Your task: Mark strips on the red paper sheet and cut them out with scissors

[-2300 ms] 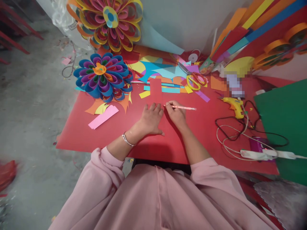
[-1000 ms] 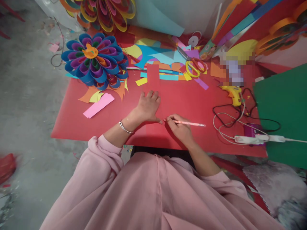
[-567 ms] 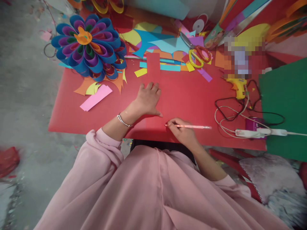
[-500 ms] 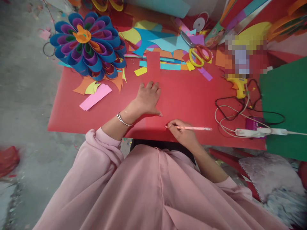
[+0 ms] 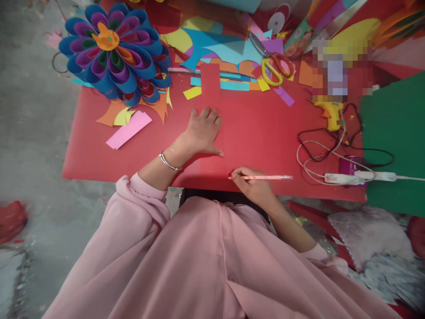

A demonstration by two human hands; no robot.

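My left hand (image 5: 204, 130) lies flat with fingers spread, pressing on a strip of red paper (image 5: 210, 83) whose far end shows beyond my fingertips. The strip is nearly the same red as the table (image 5: 265, 133), so its near edges are hard to make out. Close to the table's front edge, my right hand (image 5: 250, 181) grips a pink pencil (image 5: 272, 177). The pencil lies low, almost level, with its tip to the left on the red surface and its eraser end to the right.
A looped paper flower (image 5: 113, 53) stands at the back left, near pink paper strips (image 5: 129, 129). Scissors with yellow and red handles (image 5: 274, 71) lie among colored scraps (image 5: 229, 48). To the right are a yellow glue gun (image 5: 332, 114), tangled cords and a white power strip (image 5: 360, 177).
The view has shifted slightly, so the table and its items sit a little higher. My left hand stays spread on the paper, and my right hand still holds the pencil at nearly the same place.
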